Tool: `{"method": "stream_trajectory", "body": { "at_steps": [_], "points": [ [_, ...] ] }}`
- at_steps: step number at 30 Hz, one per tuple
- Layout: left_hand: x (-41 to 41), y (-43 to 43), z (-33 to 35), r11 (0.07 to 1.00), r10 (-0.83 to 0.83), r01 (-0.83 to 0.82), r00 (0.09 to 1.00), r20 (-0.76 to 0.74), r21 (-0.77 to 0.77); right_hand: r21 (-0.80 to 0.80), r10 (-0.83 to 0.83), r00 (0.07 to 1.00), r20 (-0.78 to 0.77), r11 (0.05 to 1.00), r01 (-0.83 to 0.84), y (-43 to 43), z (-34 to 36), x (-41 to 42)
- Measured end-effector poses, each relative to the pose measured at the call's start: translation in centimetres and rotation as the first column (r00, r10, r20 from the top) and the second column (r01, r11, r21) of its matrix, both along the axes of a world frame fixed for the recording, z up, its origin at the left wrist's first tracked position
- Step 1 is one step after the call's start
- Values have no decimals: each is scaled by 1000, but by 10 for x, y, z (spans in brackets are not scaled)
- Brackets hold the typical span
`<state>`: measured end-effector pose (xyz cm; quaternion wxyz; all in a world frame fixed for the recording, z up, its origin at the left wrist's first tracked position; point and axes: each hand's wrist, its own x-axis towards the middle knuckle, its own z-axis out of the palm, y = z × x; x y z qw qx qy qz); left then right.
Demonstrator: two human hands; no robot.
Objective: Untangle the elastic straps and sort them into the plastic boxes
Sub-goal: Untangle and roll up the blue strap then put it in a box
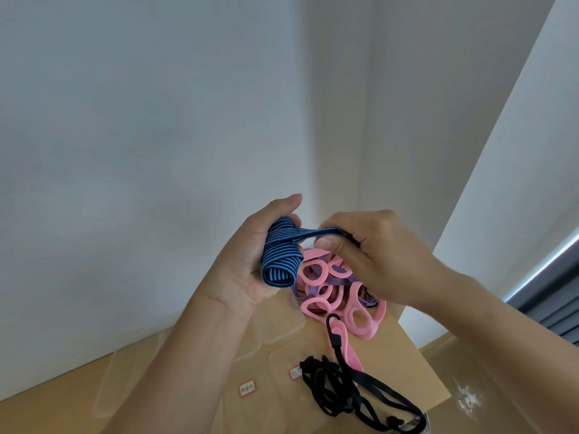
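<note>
Left grip [247, 264] clenched round rolled blue striped strap [279, 258], held in the air above the far edge of the surface [410, 368]. Right grip [382, 255] pinches the roll's free end, pulled taut. Pink straps [338, 296], mixed with purple, lie tangled in a clear plastic box [301, 324] at the far edge. Black straps [344, 389] lie near the right edge.

White walls [156, 120], wooden table [407, 371]
</note>
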<state>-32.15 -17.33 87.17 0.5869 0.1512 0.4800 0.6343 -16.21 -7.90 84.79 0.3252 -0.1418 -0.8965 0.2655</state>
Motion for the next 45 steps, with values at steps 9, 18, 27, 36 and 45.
{"method": "stream_trajectory", "body": {
  "at_steps": [9,18,27,36,45],
  "points": [
    [5,6,-1,997,79,-79,988,134,-9,-384,131,978,165,922,-59,4,5,11],
    [10,25,-5,921,382,-356,905,190,-158,-861,-197,978,-68,507,42,-48,-42,-33],
    [5,31,-14,878,479,-465,853,206,-117,-940,-202,978,-50,341,23,-50,-36,-38],
    [28,25,-23,864,503,-498,855,-126,76,-955,-204,943,-264,-84,-286,-44,-16,-27],
    [52,20,-26,772,628,-555,597,-499,309,-964,-386,896,-218,-58,-259,-54,-12,-33]
  ]
}}
